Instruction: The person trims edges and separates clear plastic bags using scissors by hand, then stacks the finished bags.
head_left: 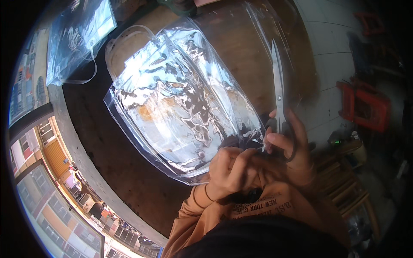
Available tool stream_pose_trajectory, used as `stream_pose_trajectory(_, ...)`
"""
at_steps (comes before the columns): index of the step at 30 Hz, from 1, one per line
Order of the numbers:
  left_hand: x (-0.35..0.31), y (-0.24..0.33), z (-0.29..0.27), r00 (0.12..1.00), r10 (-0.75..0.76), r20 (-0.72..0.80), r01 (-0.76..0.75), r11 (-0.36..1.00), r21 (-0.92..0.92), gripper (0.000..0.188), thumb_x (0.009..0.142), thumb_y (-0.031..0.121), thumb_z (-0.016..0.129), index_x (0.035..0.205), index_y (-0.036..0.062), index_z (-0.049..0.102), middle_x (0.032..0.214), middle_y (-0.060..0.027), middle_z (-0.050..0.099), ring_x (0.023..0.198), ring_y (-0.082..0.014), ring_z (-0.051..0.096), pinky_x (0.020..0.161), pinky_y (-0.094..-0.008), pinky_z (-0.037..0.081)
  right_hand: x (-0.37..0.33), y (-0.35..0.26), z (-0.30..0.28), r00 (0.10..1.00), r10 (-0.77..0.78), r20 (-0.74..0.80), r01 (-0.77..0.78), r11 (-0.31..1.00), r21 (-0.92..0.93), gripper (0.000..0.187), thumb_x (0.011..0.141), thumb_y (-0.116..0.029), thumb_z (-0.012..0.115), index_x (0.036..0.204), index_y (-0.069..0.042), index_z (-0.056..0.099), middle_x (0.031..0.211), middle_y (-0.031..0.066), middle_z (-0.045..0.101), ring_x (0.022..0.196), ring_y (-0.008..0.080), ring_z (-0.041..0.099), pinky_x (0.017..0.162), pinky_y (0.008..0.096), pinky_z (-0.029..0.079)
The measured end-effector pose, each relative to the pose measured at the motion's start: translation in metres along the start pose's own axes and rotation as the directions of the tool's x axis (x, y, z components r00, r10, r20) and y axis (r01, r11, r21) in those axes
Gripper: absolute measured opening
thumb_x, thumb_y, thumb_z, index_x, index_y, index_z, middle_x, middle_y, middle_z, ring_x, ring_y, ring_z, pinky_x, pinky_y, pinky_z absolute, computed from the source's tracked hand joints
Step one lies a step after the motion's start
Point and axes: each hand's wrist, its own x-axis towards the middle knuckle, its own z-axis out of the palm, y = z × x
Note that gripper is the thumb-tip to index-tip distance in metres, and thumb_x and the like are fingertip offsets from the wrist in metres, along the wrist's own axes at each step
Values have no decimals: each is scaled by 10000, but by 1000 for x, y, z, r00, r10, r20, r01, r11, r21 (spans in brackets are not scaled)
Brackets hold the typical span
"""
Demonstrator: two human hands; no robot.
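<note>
A shiny clear plastic bag (185, 99) lies spread in front of me, its film creased and full of reflections. At its near right corner my left hand (230, 170) is closed, the fingers curled in and pinching the bag's edge. My right hand (299, 139) grips a pair of scissors (278, 84) by the dark handles. The blades point away from me and lie together, beside the bag's right edge. The fingertips of both hands come close together around a small whitish bit (261, 147), too small to make out. A thin clear handle (133, 28) loops from the bag's far end.
Another clear bag (81, 41) with a looped handle lies at the far left. A brown work surface (228, 38) shows beyond the bag. On the right stand a red stool (368, 107) and slatted wooden furniture (344, 189) on a tiled floor. A ledge (79, 142) curves along the left, with buildings outside.
</note>
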Motion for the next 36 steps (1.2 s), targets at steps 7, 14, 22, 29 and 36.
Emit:
stream_pose_trajectory(7,6,4,-10,960,192,205,-227,959,168,329,756,414,643,855,102,606,933,-50,586,1011,-257,551,930,-490,322,-1,-6,-1,999,-30,37,29,999,19,424,766,-23,672,1119,-36,437,727,50,593,627,126,585,532,233,461)
stream_pose_trajectory(14,11,12,-8,959,151,241,-219,933,287,388,782,308,529,1137,191,634,950,-57,538,957,-200,544,798,-359,416,1,-1,-3,995,-99,2,99,994,36,415,779,-26,661,1127,-43,435,762,40,584,653,115,586,545,224,464)
stream_pose_trajectory(22,14,6,-5,933,236,272,-294,935,200,493,672,12,543,1157,62,615,894,-101,503,897,-229,532,740,-279,493,-15,2,-33,998,-45,52,50,994,-93,545,756,-253,731,1137,-40,405,794,28,503,731,101,500,673,233,433)
stream_pose_trajectory(29,13,6,1,928,254,273,-319,920,227,496,651,114,601,1146,100,634,885,-84,476,888,-229,515,750,-289,466,-46,-5,-33,954,276,115,-235,930,-281,556,680,-219,784,1070,-65,419,850,-7,434,800,71,450,764,228,404)
stream_pose_trajectory(36,13,5,2,924,266,274,-329,919,218,507,625,123,610,1130,106,646,876,-73,463,881,-233,513,742,-297,457,-57,8,-35,962,239,134,-198,944,-263,518,706,-209,771,1060,-47,429,820,-15,433,735,43,424,679,183,385)
